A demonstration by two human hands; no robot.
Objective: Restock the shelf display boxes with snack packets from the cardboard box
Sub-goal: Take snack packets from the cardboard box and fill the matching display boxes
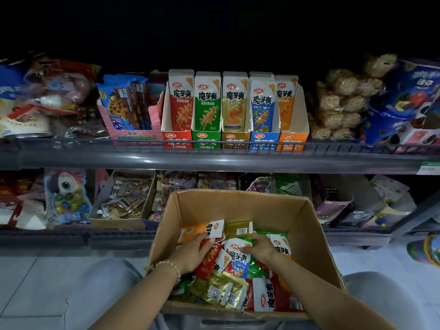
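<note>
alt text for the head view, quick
Two hands reach into an open cardboard box of mixed snack packets: the left hand grips an orange packet, the right hand touches a blue packet. Above, a shelf holds five display boxes: red, green, gold, blue, orange.

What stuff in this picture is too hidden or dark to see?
Head view:
1. Bottom of the box: buried under packets, the left hand and right hand.
2. What stands behind the front ones in the display boxes: blocked by those fronts.
3. Above the shelf: too dark.
4. Price tag: blurred, cut by the right edge.
</note>
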